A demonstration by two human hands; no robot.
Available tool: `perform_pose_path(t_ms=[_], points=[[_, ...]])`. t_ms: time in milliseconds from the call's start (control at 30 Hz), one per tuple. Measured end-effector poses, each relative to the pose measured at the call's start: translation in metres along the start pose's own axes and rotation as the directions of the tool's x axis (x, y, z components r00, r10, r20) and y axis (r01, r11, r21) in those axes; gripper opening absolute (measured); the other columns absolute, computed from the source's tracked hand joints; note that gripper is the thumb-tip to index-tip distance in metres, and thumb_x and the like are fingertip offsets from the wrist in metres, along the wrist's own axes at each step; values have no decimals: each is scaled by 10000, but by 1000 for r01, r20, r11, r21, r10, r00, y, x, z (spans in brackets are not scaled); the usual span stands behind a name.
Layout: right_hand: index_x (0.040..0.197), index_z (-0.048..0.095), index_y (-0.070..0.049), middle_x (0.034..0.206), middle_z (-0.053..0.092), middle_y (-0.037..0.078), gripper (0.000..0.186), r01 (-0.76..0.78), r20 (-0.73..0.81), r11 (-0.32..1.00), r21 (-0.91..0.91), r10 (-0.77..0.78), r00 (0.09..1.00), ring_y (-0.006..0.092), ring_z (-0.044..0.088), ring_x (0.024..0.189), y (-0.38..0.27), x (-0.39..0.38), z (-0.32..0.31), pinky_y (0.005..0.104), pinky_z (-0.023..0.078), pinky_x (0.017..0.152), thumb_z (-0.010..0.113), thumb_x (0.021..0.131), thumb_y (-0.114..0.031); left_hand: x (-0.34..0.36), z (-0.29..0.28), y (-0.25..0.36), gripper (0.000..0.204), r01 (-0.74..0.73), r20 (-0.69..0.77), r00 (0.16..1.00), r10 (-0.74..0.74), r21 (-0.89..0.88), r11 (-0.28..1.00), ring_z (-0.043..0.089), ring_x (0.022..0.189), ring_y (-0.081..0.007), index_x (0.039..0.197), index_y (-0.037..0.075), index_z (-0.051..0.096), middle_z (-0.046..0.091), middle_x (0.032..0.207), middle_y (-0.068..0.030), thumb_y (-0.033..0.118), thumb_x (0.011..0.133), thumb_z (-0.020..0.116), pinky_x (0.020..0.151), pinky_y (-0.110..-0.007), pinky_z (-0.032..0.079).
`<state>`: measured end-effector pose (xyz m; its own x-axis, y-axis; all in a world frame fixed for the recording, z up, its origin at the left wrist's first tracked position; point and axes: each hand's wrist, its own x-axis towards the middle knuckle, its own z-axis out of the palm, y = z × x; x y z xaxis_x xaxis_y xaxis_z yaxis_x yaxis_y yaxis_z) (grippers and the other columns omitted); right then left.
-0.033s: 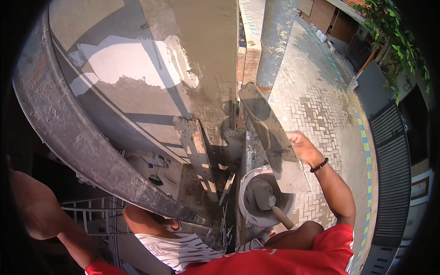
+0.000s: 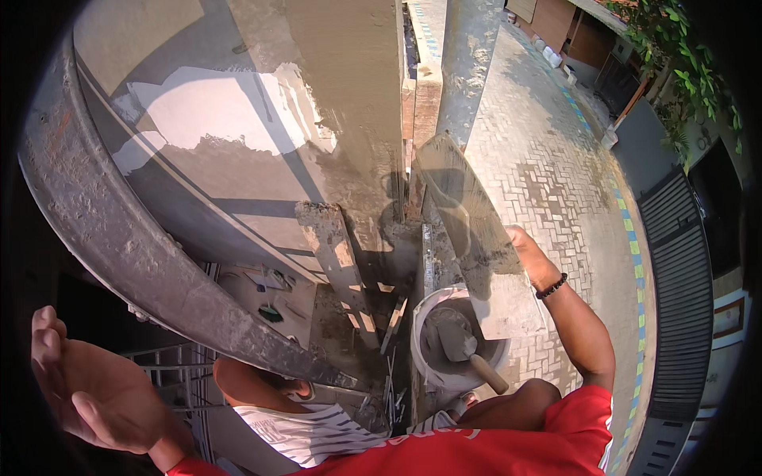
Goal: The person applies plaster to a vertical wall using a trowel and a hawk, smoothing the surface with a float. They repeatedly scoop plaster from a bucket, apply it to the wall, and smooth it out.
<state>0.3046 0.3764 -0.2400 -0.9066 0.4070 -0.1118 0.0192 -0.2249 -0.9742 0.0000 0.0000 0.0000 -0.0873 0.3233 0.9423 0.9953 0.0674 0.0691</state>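
My right hand (image 2: 536, 260) grips a long, flat plastering board (image 2: 468, 214), smeared with grey mortar, by its right edge; the fingers are partly hidden behind it. The board tilts beside a freshly plastered grey column (image 2: 349, 87). Below it, a round bucket (image 2: 421, 349) holds wet mortar. A trowel (image 2: 459, 339) with a wooden handle rests in the bucket, its handle over the rim. At the lower left, my left hand (image 2: 111, 393) is raised, palm showing and fingers loosely curved, with nothing in it. It is nearest to a curved metal beam (image 2: 143, 214).
A grey metal post (image 2: 468, 71) rises beside the column. An upright mortar-stained plank (image 2: 333, 254) leans at the column's foot. A ladder (image 2: 171, 369) stands below on the left. A paved lane (image 2: 556, 182) runs below on the right, beside a dark slatted gate (image 2: 675, 293).
My left hand has turned from the beam's left side, bringing its palm and fingers into sight. The board in my right hand has shifted slightly and tilted, with shadows now on its face.
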Motion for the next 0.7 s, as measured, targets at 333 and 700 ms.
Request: perform_pose_path(t_ms=[333,700], points=[[1218,540,18,1079,634,67,356,-55,75,748,661,8,997,136,615,935,-8,-49,53,282,507,810,600,902,-134,-168,207,113,314,900,931,328,-160,-360,-245,570,984,-147,1226,-12,502,615,1072,-109,105,936,531,872,-294,451],[1075,622,0,922,640,87,264,405,-144,878,-255,-449,882,189,622,885,-1,13,86,312,492,798,527,940,-206,-165,248,129,402,849,980,185,-78,-199,-490,566,1041,-177,1302,72,472,575,1165,-68,265,953,516,874,-347,488]])
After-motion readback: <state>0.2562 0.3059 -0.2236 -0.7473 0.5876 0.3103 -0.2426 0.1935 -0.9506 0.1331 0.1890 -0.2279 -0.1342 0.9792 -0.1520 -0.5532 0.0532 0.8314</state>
